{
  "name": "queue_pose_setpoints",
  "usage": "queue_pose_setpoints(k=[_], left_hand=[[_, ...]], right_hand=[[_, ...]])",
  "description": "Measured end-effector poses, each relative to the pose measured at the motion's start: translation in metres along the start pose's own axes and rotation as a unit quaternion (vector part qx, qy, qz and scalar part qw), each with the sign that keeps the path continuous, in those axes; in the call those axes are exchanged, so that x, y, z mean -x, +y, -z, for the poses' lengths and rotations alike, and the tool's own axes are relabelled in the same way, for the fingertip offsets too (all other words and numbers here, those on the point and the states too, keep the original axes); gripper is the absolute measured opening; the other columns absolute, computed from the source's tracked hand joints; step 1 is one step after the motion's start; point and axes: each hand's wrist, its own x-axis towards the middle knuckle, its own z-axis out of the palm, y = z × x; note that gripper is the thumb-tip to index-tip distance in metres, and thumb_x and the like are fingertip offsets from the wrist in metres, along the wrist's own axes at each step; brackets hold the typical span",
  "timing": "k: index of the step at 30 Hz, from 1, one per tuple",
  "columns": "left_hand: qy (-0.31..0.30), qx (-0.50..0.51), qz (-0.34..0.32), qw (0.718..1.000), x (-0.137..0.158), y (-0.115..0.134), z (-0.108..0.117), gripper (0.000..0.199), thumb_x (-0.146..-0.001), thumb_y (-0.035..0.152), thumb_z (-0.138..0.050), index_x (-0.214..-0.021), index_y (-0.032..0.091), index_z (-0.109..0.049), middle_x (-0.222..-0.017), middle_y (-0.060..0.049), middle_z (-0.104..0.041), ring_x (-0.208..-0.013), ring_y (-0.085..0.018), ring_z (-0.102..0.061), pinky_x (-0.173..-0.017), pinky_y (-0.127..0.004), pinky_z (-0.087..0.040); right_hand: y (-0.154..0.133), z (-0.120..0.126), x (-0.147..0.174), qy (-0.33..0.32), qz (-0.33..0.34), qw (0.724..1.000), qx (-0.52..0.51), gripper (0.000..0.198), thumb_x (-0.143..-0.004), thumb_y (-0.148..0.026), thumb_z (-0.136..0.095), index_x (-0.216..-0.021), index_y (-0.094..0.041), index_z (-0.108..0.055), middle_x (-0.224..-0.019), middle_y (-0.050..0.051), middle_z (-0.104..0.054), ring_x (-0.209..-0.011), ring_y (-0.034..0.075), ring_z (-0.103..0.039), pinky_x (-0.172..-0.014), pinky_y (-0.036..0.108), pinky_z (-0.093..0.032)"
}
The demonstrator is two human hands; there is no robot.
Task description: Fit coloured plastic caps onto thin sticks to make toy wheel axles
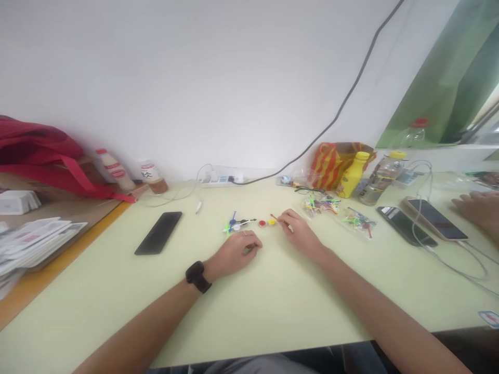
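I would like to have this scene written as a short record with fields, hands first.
Left hand: loosely curled near loose coloured pieces; nothing visibly held
Right hand: fingertips at small red piece, apparently pinching it
Between hands: round red piece, yellow piece
Further left: black phone
Further right: bagged coloured pieces, another person's hand

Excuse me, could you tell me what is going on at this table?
A person is handling small plastic pieces. The right hand seems to pinch a slim red piece by a yellow piece and a round red piece. The left hand lies loosely curled on the table, in front of blue, black, white and green pieces.
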Motion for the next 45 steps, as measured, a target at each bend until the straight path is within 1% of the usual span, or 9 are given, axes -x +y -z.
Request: queue_pose_setpoints(k=[6, 9, 12, 18, 31, 35, 38, 42, 45], left_hand=[[0.020, -0.016, 0.011, 1.000, 0.002, 0.000, 0.000, 0.026, -0.098, 0.023, -0.056, -0.122, 0.025, -0.066, -0.109, -0.006, -0.070, -0.085, -0.019, -0.065, -0.084, -0.036, -0.055], [0.033, -0.014, 0.012, 0.999, 0.003, 0.000, -0.001, 0.037, -0.097, 0.030, -0.062, -0.134, 0.028, -0.061, -0.123, -0.008, -0.066, -0.097, -0.022, -0.065, -0.088, -0.037, -0.056], [0.029, -0.005, -0.010, 1.000, 0.002, -0.001, -0.003, 0.033, -0.097, 0.033, -0.064, -0.129, 0.028, -0.066, -0.126, -0.009, -0.065, -0.110, -0.024, -0.064, -0.098, -0.040, -0.054], [0.021, 0.007, -0.018, 1.000, 0.000, -0.002, -0.005, 0.017, -0.100, 0.033, -0.061, -0.110, 0.026, -0.073, -0.112, -0.008, -0.071, -0.109, -0.025, -0.066, -0.097, -0.040, -0.053], [0.023, 0.043, 0.050, 0.998, 0.001, -0.002, -0.005, 0.019, -0.101, 0.036, -0.058, -0.114, 0.026, -0.068, -0.102, -0.004, -0.072, -0.093, -0.021, -0.066, -0.082, -0.035, -0.054], [0.040, 0.104, 0.048, 0.993, -0.001, -0.004, -0.008, 0.021, -0.101, 0.034, -0.058, -0.119, 0.025, -0.066, -0.110, -0.005, -0.069, -0.084, -0.017, -0.065, -0.079, -0.033, -0.056], [0.058, 0.174, 0.050, 0.982, -0.004, -0.006, -0.012, 0.023, -0.098, 0.033, -0.063, -0.119, 0.024, -0.067, -0.118, -0.008, -0.064, -0.088, -0.017, -0.067, -0.083, -0.034, -0.059], [0.070, 0.235, 0.075, 0.967, -0.004, -0.004, -0.016, 0.025, -0.094, 0.035, -0.069, -0.115, 0.021, -0.070, -0.113, -0.010, -0.066, -0.093, -0.019, -0.070, -0.086, -0.036, -0.060], [0.058, 0.246, 0.079, 0.964, -0.003, 0.002, -0.017, 0.023, -0.095, 0.033, -0.068, -0.115, 0.021, -0.070, -0.106, -0.008, -0.072, -0.095, -0.021, -0.070, -0.087, -0.036, -0.059]], right_hand=[[-0.021, 0.011, 0.003, -0.058, 0.009, 0.998, -0.032, 0.016, -0.095, -0.014, -0.050, -0.093, -0.022, -0.065, -0.097, 0.007, -0.062, -0.080, 0.018, -0.061, -0.071, 0.031, -0.049], [-0.033, 0.016, 0.006, -0.094, 0.007, 0.994, -0.063, 0.016, -0.090, -0.012, -0.053, -0.089, -0.022, -0.066, -0.092, 0.005, -0.062, -0.076, 0.017, -0.061, -0.072, 0.031, -0.050], [-0.041, 0.018, 0.007, -0.119, -0.003, 0.989, -0.092, 0.016, -0.088, -0.012, -0.055, -0.087, -0.022, -0.067, -0.091, 0.004, -0.065, -0.075, 0.017, -0.062, -0.072, 0.031, -0.052], [-0.039, 0.013, 0.007, -0.116, -0.029, 0.986, -0.119, 0.014, -0.086, -0.014, -0.057, -0.089, -0.021, -0.070, -0.092, 0.005, -0.069, -0.076, 0.017, -0.064, -0.072, 0.030, -0.052], [-0.033, 0.016, 0.007, -0.176, -0.057, 0.981, -0.065, 0.024, -0.092, -0.022, -0.056, -0.103, -0.023, -0.077, -0.090, 0.003, -0.075, -0.073, 0.018, -0.060, -0.068, 0.029, -0.044], [-0.035, 0.017, 0.007, -0.155, -0.065, 0.983, -0.070, 0.016, -0.096, -0.031, -0.055, -0.097, -0.022, -0.067, -0.084, 0.000, -0.067, -0.072, 0.016, -0.055, -0.067, 0.028, -0.042], [-0.038, 0.016, 0.005, -0.130, -0.049, 0.988, -0.065, 0.024, -0.099, -0.041, -0.054, -0.089, -0.022, -0.063, -0.082, 0.000, -0.064, -0.073, 0.016, -0.053, -0.069, 0.028, -0.041], [-0.043, 0.014, 0.006, -0.100, -0.028, 0.994, -0.041, 0.028, -0.099, -0.044, -0.055, -0.083, -0.022, -0.064, -0.075, 0.001, -0.061, -0.073, 0.018, -0.053, -0.071, 0.030, -0.041], [-0.047, 0.011, 0.009, -0.087, -0.009, 0.995, -0.048, 0.022, -0.099, -0.040, -0.055, -0.089, -0.023, -0.066, -0.078, 0.001, -0.062, -0.075, 0.018, -0.054, -0.074, 0.032, -0.043]])
